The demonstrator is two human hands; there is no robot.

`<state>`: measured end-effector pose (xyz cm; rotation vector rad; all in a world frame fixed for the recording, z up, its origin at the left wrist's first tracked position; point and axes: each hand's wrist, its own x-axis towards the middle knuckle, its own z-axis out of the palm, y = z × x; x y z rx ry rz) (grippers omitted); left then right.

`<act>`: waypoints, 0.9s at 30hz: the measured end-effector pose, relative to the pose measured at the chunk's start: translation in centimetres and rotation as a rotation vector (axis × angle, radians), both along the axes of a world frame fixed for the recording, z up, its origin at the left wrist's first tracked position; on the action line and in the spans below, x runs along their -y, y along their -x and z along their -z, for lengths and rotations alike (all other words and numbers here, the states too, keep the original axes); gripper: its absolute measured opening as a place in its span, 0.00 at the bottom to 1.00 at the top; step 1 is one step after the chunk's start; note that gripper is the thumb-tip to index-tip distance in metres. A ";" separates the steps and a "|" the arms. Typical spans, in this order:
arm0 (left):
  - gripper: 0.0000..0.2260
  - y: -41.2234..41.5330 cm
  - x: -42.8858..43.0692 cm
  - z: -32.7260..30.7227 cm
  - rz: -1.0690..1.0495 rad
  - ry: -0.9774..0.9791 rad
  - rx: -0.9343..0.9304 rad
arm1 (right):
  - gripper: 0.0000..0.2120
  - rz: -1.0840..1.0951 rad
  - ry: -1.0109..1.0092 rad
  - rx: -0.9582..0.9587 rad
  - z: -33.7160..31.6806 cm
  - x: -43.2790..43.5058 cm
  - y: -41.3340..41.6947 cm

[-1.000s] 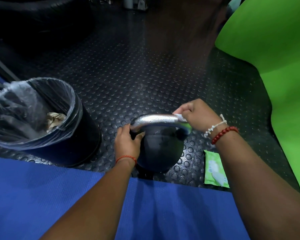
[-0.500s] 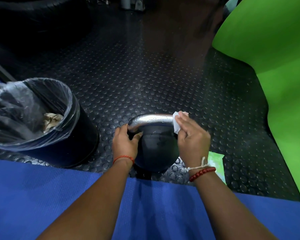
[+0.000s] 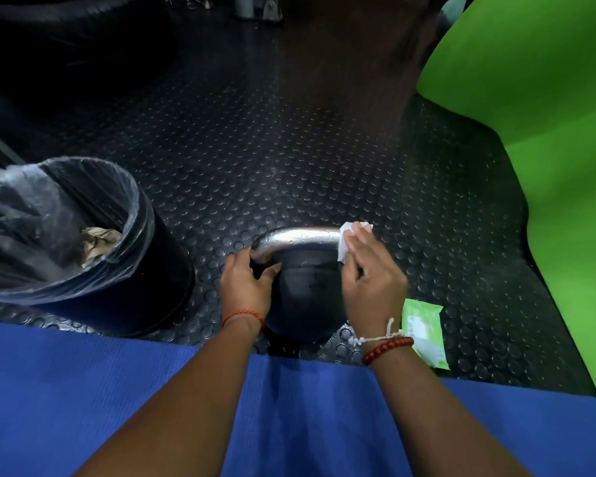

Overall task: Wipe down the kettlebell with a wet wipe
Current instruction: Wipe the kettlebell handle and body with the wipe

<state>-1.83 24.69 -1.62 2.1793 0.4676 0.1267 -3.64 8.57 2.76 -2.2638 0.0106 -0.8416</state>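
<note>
Head view: kettlebell (image 3: 305, 297) stands on studded floor (image 3: 255, 166) at blue mat's (image 3: 83, 390) edge; left hand (image 3: 246, 287) grips the handle's left end, right hand (image 3: 372, 287) presses a wipe (image 3: 346, 241) around its right end.

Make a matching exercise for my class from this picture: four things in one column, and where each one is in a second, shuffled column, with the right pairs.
Things
1. wet wipe
2. wipe packet
3. crumpled paper
4. left hand

Places
A. inside the lined bin
B. flat on the studded floor, right of the kettlebell
C. at the left end of the kettlebell's handle
D. under the right hand, on the right end of the handle

Pairs: 1-D, 2-B, 3-A, 4-C
</note>
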 end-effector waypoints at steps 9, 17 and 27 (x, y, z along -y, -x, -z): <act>0.11 0.0 0.0 0.1 0.010 0.007 0.008 | 0.07 0.488 -0.275 -0.165 -1.2 -1.3 0.5; 0.10 0.1 -0.1 -0.1 0.007 0.027 -0.005 | 0.05 0.445 -2.068 -0.424 -4.6 -3.2 -0.7; 0.10 0.0 -0.1 -0.2 0.018 0.009 -0.011 | 0.15 0.318 -2.233 -0.481 -5.5 -3.1 -1.0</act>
